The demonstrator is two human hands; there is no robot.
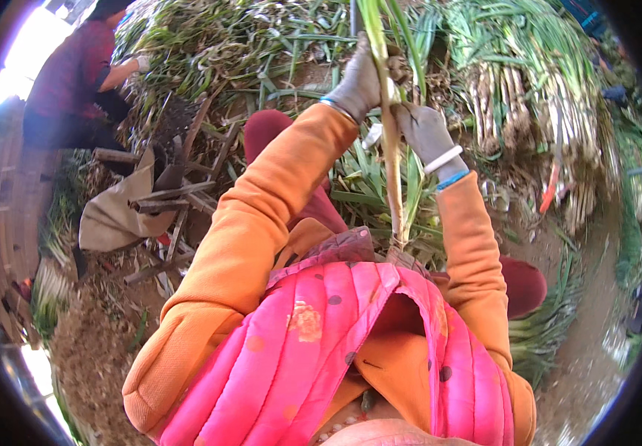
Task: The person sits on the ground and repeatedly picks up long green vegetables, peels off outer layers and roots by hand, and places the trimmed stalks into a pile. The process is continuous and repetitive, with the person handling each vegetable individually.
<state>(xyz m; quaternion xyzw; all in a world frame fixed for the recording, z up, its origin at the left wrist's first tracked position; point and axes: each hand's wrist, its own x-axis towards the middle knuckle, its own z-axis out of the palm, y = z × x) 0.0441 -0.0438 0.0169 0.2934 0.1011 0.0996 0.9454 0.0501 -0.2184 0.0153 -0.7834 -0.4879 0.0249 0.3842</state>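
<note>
A long green onion (391, 156) stands nearly upright before my chest, its root end low by my lap and its green leaves rising past the top edge of the view. My left hand (359, 78), in a grey glove, grips the upper part of its stem. Slightly lower, on the other side, the gloved fingers of my right hand (422, 128) pinch the stem or an outer leaf of it; which one is hard to tell. A green leaf hangs beside the pale stem below my right hand.
Loose leaves and onions (232, 44) are heaped ahead. Bundled green onions (505, 106) lie at right. Broken wooden slats (170, 195), part of them under a beige cloth (115, 214), are at left. A person (70, 83) works at the upper left.
</note>
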